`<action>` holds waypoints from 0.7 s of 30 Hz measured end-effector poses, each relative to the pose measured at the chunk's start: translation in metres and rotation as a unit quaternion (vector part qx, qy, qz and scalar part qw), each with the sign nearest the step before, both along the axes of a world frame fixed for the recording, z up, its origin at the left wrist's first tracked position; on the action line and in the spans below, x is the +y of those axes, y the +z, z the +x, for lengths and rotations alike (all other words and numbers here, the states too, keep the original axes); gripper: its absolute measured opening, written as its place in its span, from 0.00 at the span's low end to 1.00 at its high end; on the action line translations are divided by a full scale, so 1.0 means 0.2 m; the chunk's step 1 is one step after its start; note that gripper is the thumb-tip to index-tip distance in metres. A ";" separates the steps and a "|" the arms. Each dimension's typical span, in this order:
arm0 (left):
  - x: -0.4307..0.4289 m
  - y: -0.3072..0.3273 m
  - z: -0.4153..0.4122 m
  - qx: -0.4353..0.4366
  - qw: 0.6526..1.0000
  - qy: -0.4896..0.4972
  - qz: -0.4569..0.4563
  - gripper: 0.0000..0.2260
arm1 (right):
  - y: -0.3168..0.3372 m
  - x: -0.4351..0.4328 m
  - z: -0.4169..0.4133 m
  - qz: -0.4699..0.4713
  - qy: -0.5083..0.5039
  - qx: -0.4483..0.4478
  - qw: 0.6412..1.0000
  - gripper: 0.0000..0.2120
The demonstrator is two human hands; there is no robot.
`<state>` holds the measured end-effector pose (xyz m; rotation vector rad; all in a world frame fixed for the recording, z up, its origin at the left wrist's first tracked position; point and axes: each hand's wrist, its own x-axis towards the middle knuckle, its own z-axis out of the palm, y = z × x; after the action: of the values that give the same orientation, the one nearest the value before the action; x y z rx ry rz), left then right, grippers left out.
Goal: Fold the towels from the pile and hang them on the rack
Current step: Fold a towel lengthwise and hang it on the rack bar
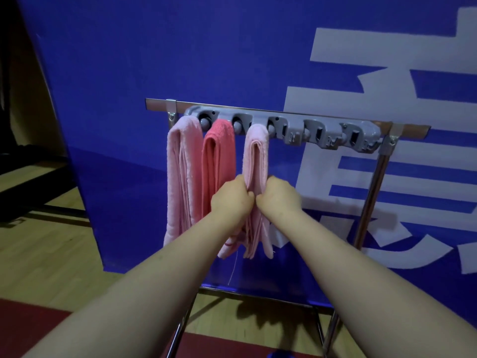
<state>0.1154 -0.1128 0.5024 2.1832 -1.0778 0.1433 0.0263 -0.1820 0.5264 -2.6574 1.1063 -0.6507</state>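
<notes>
Head view. Item, nearest the camera: two bare forearms reaching forward and up from the lower edge. Item: left hand (232, 196) and right hand (278, 195), close together and nearly touching, each with fingers curled round the pale pink towel (256, 156), the left on its left edge, the right on its right edge, at about mid-height. Item: that towel, folded into a narrow strip, draped over the grey holder bar (284, 127) of the rack (371, 192), third from the left. Item: coral towel (218, 156), folded, hanging just beside it to the left, its lower part hidden behind the left hand. Item: pink towel (182, 177), folded, hanging at the bar's left end. Item: right-hand part of the holder, several clamps bearing no towel. Item: blue banner (129, 73) with white lettering behind the rack; wooden floor (38, 241) below. Pile: not in view, so the number left cannot be told. Progress, as judged: three towels are folded and hung, the third apparently being straightened; free places remain for more.
</notes>
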 end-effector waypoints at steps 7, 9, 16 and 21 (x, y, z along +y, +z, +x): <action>0.00 -0.34 -0.05 0.098 0.994 0.033 0.033 0.09 | -0.34 0.02 0.00 0.128 -0.036 0.009 0.991 0.13; 0.00 -0.42 -0.05 0.126 0.991 0.035 0.031 0.09 | -0.41 0.02 -0.01 0.146 -0.044 0.007 0.988 0.13; -0.01 -0.67 -0.05 0.186 0.982 0.006 0.022 0.16 | -0.62 0.04 -0.02 0.172 -0.044 0.018 0.984 0.12; -0.02 -0.81 -0.06 0.201 0.979 0.001 0.033 0.11 | -0.74 0.04 -0.03 0.195 -0.056 0.023 0.979 0.12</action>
<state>0.1026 -0.1166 0.3405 2.1466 -0.8578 -0.3248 0.0213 -0.1742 0.3789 -2.2999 1.2570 -0.3452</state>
